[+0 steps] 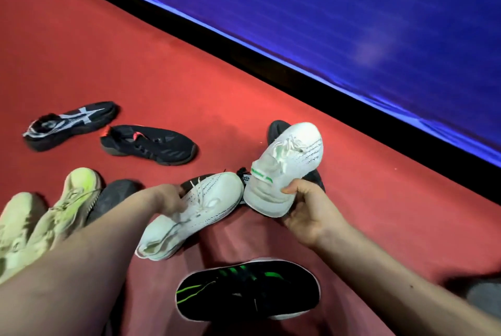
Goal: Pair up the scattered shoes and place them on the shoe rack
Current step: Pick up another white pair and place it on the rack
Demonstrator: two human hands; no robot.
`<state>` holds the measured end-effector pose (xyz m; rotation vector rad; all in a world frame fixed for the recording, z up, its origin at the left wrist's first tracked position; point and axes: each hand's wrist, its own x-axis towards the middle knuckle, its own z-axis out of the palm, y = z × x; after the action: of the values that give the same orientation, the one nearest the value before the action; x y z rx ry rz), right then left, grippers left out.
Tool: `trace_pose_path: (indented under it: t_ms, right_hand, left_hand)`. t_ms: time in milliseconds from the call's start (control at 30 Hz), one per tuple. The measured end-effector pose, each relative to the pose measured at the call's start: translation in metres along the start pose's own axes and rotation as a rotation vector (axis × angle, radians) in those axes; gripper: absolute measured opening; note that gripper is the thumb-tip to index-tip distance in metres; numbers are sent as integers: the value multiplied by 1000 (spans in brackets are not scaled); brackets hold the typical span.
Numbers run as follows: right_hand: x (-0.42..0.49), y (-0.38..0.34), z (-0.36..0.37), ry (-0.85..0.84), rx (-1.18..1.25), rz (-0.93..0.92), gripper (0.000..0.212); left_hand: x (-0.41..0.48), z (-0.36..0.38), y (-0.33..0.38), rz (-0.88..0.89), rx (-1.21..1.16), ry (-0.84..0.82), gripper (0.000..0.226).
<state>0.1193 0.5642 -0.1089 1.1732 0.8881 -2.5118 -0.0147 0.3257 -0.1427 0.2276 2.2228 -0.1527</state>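
White shoes: a matching pair, one in each hand, above the red carpet (162,70) in the middle of the view.
Left white shoe (200,211): lies slanted, toe towards the other white shoe and heel towards the person; whether it rests on the floor cannot be told.
Left hand (170,200): fingers curled over the laced top of the left white shoe, gripping it.
Right white shoe (287,162): lifted, toe pointing up and away, green lettering on its side; its heel end sits just beside the toe of the other.
Right hand (306,213): wrapped round the heel end of the right white shoe from below, thumb on the side.
Black and green shoe (246,289): on the carpet nearest the person, between the forearms.
Yellow-green shoes (73,200): two side by side at the left edge, with a dark grey shoe (113,196) just beside them.
Black and white shoe (70,125): farther off at the left, near a black shoe with red accents (149,144).
Dark shoe (278,129): partly hidden behind the right white shoe.
Blue wall (352,10): runs aslant across the top right, with a black strip along its base.
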Motion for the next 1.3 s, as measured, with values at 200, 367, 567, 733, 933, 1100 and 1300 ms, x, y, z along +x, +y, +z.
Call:
trace_pose_path:
  t_ms: [200, 367, 567, 733, 933, 1100, 1300]
  right_hand:
    - [-2, 3, -2, -103, -38, 41, 47]
    - [3, 14, -9, -81, -81, 48, 44]
    - [-42, 35, -30, -3, -140, 144, 66]
    - [-140, 16, -31, 73, -184, 219, 36]
    - [-289, -22, -16, 149, -201, 309, 47]
    - [-439, -61, 16, 246, -154, 271, 17]
    - [-607, -88, 36, 187, 24, 95, 31]
  left_hand:
    - [10, 15, -22, -35, -71, -57, 71]
    - [11, 27, -32, -29, -202, 65, 60]
    - [-58, 63, -22, 9, -453, 252, 24]
    - [-172, 74, 7, -85, -854, 180, 18]
    - [-325, 39, 41, -190, -1277, -15, 50]
    - [-472, -23, 70, -121, -1312, -37, 28]
    - [-616, -71, 104, 91, -1273, -83, 7]
